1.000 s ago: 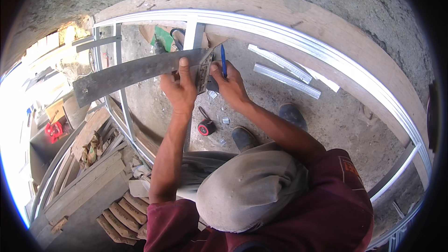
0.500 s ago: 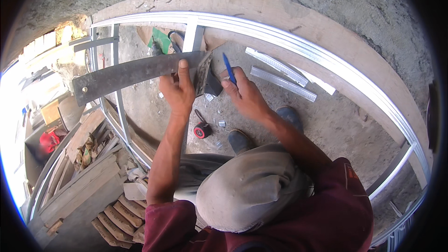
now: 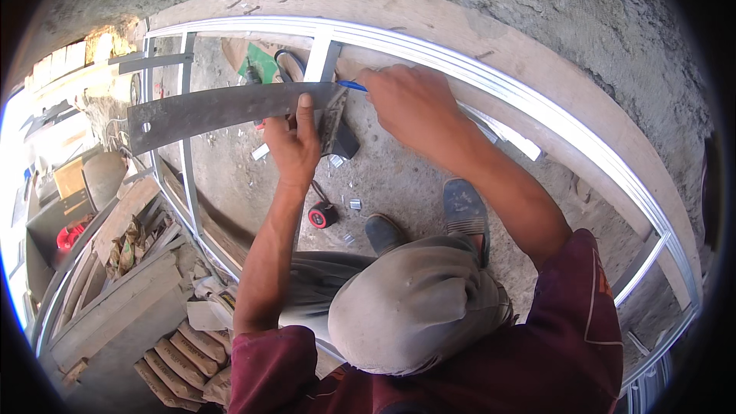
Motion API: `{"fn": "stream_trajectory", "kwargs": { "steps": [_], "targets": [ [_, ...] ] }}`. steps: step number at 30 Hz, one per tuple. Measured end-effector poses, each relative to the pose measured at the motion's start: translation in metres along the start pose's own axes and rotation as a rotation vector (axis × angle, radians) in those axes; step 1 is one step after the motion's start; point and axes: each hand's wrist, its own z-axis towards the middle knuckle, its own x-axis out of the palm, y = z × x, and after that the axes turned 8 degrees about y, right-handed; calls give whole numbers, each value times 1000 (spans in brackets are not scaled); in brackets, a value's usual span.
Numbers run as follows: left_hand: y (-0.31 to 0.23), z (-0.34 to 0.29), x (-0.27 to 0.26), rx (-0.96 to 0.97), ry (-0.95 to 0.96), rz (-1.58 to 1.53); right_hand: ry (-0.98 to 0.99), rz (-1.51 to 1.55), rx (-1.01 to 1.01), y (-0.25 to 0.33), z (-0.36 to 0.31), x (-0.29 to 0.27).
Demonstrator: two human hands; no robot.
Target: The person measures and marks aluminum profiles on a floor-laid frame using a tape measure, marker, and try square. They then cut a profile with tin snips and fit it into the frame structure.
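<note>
My left hand [image 3: 295, 142] grips a long, flat, dark grey metal strip [image 3: 222, 113] near its right end, thumb on top and fingers folded beneath. A round hole pierces the strip's left end. It lies across the upright of a shiny metal frame [image 3: 320, 57]. My right hand [image 3: 410, 107] is closed around a blue pen or pencil [image 3: 351, 86], which points left with its tip at the strip's right end. Right beneath that end is a dark, block-like object [image 3: 345, 142], partly covered, whose kind I cannot tell.
A red and black tape measure [image 3: 322, 215] lies on the concrete floor near my shoes [image 3: 465, 211]. Beyond the strip are a green sheet [image 3: 262, 63] and a drill-like tool [image 3: 251, 73]. Scrap wood [image 3: 123, 291] and stacked brown bags [image 3: 180, 364] fill the lower left. Another person's red headwear [image 3: 70, 234] shows far left.
My right hand has moved left and away from me, turning the blue pen from upright to pointing left, its tip now at the strip's end. The strip has shifted slightly.
</note>
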Motion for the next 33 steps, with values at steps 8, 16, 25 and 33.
{"fn": "stream_trajectory", "kwargs": {
  "steps": [8,16,25,33],
  "targets": [
    [7,-1,-5,17,71,0,68,-97,-33,6,13,-11],
    [9,-2,-5,12,62,19,42,-135,-73,10,17,-15],
    [10,0,-6,5,62,5,118,-317,-177,18,41,-41],
    [-2,8,-11,-59,87,5,-43,161,71,21,13,-87]
  ]
}}
